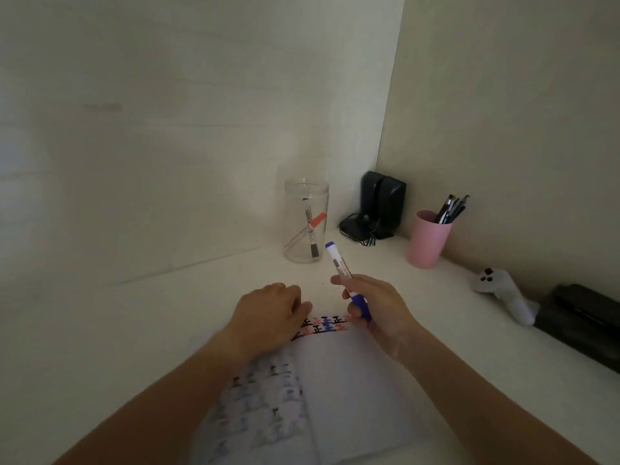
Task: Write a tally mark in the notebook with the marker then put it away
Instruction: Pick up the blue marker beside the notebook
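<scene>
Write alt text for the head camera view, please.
A right hand holds a blue marker above an open notebook filled with tally marks, while the left hand steadies the page. Behind stand a clear jar of markers and a pink cup of pens.

Bare desk (188, 297) left of the clear jar (306, 220); pink cup (427, 239) and black speakers (382, 203) (corner) crowding the right.

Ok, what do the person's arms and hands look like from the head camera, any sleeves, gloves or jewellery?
Both forearms are bare up to the bottom edge of the picture, with no sleeves in view. The left hand and right hand are bare too, with no gloves. No watch, bracelet or ring shows, though the dim light could hide something small.
</scene>
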The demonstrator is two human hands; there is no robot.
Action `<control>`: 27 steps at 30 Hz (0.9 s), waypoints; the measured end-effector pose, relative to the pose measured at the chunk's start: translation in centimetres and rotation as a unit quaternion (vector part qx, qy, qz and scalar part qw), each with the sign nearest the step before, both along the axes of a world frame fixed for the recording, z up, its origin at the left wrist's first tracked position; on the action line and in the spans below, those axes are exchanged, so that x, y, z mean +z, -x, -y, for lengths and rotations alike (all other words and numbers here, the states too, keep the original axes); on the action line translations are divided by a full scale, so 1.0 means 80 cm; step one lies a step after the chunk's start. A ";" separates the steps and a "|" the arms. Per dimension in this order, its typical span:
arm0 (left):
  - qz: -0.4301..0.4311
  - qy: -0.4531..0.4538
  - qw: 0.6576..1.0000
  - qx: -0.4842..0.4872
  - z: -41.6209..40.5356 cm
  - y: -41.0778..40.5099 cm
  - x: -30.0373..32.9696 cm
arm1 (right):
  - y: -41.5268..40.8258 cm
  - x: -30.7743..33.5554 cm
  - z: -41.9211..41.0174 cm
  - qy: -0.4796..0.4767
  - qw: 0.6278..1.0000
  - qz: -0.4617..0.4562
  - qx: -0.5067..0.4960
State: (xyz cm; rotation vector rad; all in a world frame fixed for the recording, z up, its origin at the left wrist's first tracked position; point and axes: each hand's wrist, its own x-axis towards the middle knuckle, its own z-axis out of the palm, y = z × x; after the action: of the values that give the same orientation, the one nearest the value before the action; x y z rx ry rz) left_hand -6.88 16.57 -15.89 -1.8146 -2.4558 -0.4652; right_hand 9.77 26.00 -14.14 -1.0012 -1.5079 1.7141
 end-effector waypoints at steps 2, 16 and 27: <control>-0.003 -0.036 0.999 -0.008 -0.011 0.010 -0.012 | 0.003 -0.010 -0.007 0.006 0.999 -0.036 0.015; -0.036 -0.205 0.963 -0.170 -0.004 -0.003 -0.004 | 0.001 -0.035 -0.009 -0.063 0.979 -0.166 0.095; 0.076 -0.163 0.964 -0.194 -0.004 -0.029 0.003 | 0.007 -0.026 0.002 -0.106 0.983 -0.149 -0.007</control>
State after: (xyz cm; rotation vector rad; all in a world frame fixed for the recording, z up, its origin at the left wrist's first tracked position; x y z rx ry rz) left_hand -4.52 16.93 -15.62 -2.1709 -1.9394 -1.0001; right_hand 9.25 25.80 -16.19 -0.6130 -1.4433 1.5727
